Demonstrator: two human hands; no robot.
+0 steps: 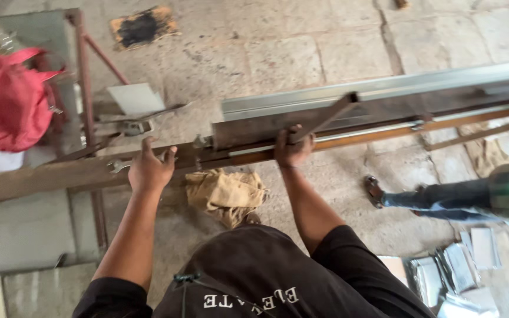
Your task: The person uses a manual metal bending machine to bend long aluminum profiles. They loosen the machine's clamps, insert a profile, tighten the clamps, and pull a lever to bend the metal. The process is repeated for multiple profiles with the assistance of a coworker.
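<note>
Left hand clenched on the rusty frame bar, right hand gripping the long metal folding blade just beyond; burlap rag below.

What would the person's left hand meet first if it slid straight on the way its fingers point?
The left hand points up the picture across the rusty metal beam. Just beyond lies a small metal fitting, probably first, though depth is unclear.

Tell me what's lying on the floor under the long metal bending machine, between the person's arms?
A crumpled tan cloth lies on the stone floor under the bending machine. The person's dark shirt covers its near edge and the floor beyond.
</note>
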